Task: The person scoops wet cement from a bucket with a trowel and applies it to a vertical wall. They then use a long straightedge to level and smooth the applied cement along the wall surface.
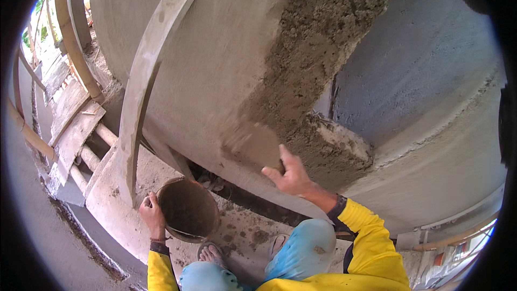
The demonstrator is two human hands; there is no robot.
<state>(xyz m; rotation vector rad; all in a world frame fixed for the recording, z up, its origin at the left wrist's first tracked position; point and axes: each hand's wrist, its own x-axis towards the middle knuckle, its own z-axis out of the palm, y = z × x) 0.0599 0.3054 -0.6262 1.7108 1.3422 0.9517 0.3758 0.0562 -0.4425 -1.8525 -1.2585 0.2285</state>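
Crouching on a mortar-spattered plank (124, 205), you closed your right hand (293, 175) around a trowel (258, 145), its blurred blade pressed against the rough wet mortar (312, 64) on the wall corner. Your left hand (152, 215) gripped the rim of a rusty bucket (187, 209) beside your sandalled feet, below a leaning wooden straightedge (142, 81).

A round, dark brown mortar pan (188, 209), smeared and nearly empty inside, sits tilted on the splattered plank, its left rim gripped. A trowel (257, 145), its flat blade loaded with wet grey mortar and blurred, presses against the rough fresh plaster on the wall.
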